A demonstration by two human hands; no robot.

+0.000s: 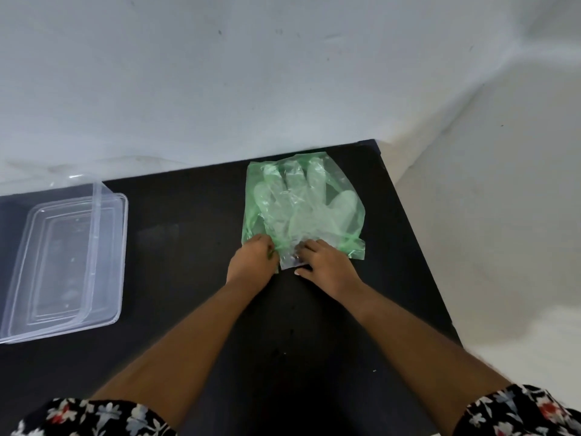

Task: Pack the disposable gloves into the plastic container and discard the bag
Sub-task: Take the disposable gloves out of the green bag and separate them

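Both forearms reach far across the black table (195, 278), left hand (251, 262) pinching the green bag (352, 184) mouth, right hand (327, 262) gripping the gloves (301, 209) to draw them out toward the open container (119, 247), well left.

Both hands (251, 259) (327, 262) reach forward, fingers curled.

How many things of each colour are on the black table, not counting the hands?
Green: 1, the green see-through plastic bag.
Clear: 3, the stack of clear disposable gloves inside the bag (counted as one stack), the clear rectangular plastic container, and its clear plastic lid under it.
Total: 4
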